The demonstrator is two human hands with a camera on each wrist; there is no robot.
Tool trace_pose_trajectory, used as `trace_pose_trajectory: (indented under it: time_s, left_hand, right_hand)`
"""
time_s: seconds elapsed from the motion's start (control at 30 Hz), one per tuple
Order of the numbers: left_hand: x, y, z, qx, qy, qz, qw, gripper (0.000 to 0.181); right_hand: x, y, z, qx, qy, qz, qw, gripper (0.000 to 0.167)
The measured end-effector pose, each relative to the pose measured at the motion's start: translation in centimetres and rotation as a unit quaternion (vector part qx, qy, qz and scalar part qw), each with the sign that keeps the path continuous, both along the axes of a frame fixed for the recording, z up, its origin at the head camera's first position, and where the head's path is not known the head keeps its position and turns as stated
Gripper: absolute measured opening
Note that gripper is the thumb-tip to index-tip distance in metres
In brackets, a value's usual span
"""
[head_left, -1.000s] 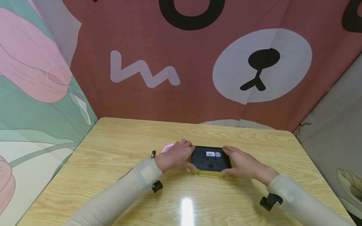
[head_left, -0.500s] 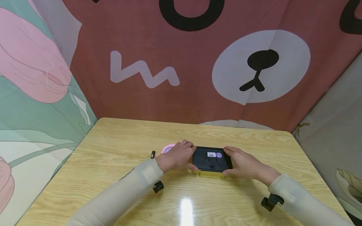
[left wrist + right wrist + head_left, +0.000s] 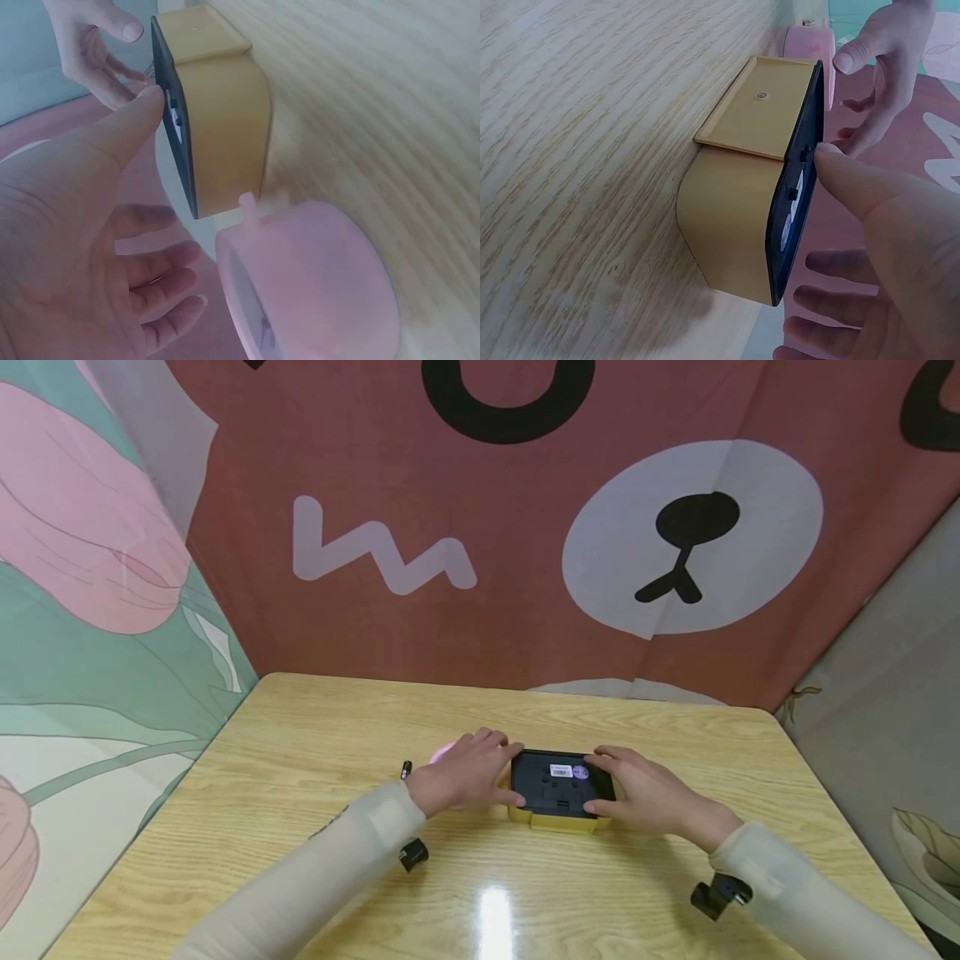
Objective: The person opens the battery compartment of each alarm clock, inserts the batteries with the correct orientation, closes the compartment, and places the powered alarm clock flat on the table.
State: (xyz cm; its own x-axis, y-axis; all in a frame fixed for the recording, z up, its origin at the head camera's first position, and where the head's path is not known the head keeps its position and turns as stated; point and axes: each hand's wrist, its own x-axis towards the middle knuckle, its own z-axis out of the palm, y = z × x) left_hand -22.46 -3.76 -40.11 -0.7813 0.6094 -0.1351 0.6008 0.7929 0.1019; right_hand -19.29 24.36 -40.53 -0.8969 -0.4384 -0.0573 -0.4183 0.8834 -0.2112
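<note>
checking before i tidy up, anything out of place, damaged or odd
Mildly odd: the yellow-cased device lies with its labelled black back up, and what looks like a battery lies loose near the left sleeve. No spill or damage shows.

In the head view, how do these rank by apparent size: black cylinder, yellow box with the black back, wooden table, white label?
Largest to smallest:
1. Wooden table
2. Yellow box
3. White label and black cylinder: too alike to rank.

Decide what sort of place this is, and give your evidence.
Probably an indoor recording set-up: a wood-grain table stands before a cloth backdrop printed with a cartoon face, and black cameras sit at both wrists.
</note>
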Motion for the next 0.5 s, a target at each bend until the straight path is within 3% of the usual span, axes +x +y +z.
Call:
trace_pose_trajectory:
  time_s: [0.5]
  left_hand:
    - [-0.1, -1.5, 0.4, 0.028, 0.003, 0.009, 0.9996, 0.08]
  right_hand:
    - [0.0, -1.2, 0.4, -0.013, 0.036, 0.008, 0.9993, 0.064]
